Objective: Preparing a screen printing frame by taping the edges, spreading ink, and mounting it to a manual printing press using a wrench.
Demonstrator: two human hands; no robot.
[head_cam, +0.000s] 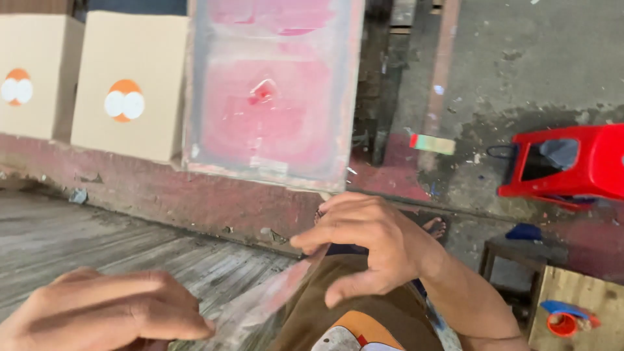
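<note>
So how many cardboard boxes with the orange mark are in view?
2. One box at the far left edge, partly cut off; the other box right beside it, left of the pink screen frame. More may sit off-frame.
</note>
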